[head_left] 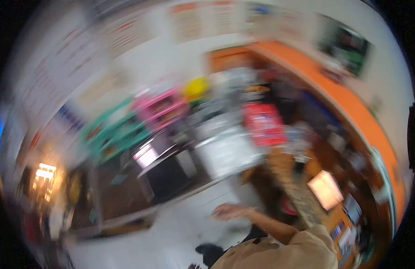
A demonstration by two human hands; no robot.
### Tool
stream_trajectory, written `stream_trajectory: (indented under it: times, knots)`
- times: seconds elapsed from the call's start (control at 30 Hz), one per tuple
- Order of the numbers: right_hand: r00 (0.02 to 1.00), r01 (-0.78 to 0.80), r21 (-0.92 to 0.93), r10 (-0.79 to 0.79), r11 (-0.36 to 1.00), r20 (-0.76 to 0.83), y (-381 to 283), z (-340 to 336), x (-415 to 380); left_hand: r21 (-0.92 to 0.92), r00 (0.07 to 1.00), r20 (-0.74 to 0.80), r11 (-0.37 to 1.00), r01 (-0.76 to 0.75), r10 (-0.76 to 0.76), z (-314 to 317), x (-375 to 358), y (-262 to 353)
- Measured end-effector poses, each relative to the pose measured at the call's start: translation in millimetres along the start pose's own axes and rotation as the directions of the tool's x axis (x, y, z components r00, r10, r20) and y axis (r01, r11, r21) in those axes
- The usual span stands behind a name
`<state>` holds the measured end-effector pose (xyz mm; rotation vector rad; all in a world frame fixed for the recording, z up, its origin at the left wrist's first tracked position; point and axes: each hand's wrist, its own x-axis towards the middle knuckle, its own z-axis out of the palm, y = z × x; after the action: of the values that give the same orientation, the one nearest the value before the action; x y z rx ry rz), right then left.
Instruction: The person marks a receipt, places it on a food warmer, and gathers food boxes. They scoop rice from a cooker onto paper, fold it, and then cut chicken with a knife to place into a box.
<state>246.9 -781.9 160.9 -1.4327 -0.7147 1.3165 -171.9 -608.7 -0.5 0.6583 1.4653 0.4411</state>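
Observation:
The picture is smeared by motion. My right hand [227, 211] is over the pale tiled floor [185, 233], in front of my body at the lower middle. Its forearm reaches in from the right, out of a beige sleeve. The fingers are too blurred to show whether they are open or closed, and no held thing can be made out. My left hand is not in view.
A dark counter [122, 193] holds a black box [167, 179], teal racks [113, 130] and a pink rack [160, 107]. Beyond it are a silvery surface [230, 152] and a red packet [264, 124]. An orange ledge [333, 94] and lit screen [325, 190] are right.

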Motion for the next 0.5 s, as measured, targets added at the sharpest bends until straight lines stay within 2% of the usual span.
stream_trajectory:
  times: [0.03, 0.07, 0.1, 0.13, 0.17, 0.23, 0.3, 0.33, 0.4, 0.43, 0.5]
  knots:
    - [0.999, -0.033, -0.010, 0.032, 0.999, -0.023, 6.9, 9.2, 27.1, -0.062, 0.999, -0.045, 0.998, -0.022, 0.019, -43.2, 11.7, -0.3]
    - [0.992, -0.044, -0.042, 0.039, 0.998, -0.116, 2.2, 27.3, 46.9, -0.053, 0.989, -0.095, 0.991, -0.123, 0.117, -70.3, 31.4, -7.9]
    - [0.980, -0.012, -0.031, 0.006, 0.999, -0.200, 28.9, 39.4, 81.1, -0.073, 0.982, -0.114, 0.985, -0.156, 0.148, -94.0, 41.3, -1.1]
    - [0.961, -0.166, -0.172, 0.120, 0.971, -0.251, 12.4, 67.0, 117.9, -0.081, 0.960, -0.107, 0.960, -0.266, 0.257, -127.7, 63.2, 0.9]
    - [0.925, -0.107, -0.166, 0.037, 0.980, -0.378, 23.3, 97.0, 151.7, 0.045, 0.937, -0.190, 0.956, -0.290, 0.293, -151.4, 81.3, 14.9]
    - [0.898, -0.176, -0.010, 0.157, 0.984, -0.410, 62.4, 144.2, 212.9, -0.089, 0.888, -0.335, 0.927, -0.364, 0.316, -182.6, 63.2, 80.7]
    - [0.955, -0.223, -0.069, 0.204, 0.972, -0.215, 145.3, 161.2, 255.8, -0.179, 0.865, -0.428, 0.914, -0.365, 0.262, -219.7, 41.5, 135.3]
    - [0.990, -0.124, -0.117, 0.130, 0.985, 0.052, 187.7, 168.8, 265.6, -0.216, 0.856, -0.452, 0.900, -0.379, 0.252, -242.9, 46.4, 159.6]
    - [0.900, -0.337, -0.230, 0.384, 0.913, 0.204, 187.5, 228.9, 303.4, -0.245, 0.834, -0.481, 0.872, -0.423, 0.269, -298.6, 76.0, 198.6]
    - [0.742, -0.626, -0.286, 0.667, 0.725, 0.065, 181.2, 262.2, 318.3, -0.279, 0.818, -0.523, 0.859, -0.429, 0.238, -327.8, 98.3, 208.2]
    - [0.705, -0.574, -0.561, 0.708, 0.596, 0.030, 175.8, 311.6, 384.0, -0.347, 0.793, -0.589, 0.837, -0.423, 0.156, -380.1, 143.3, 215.2]
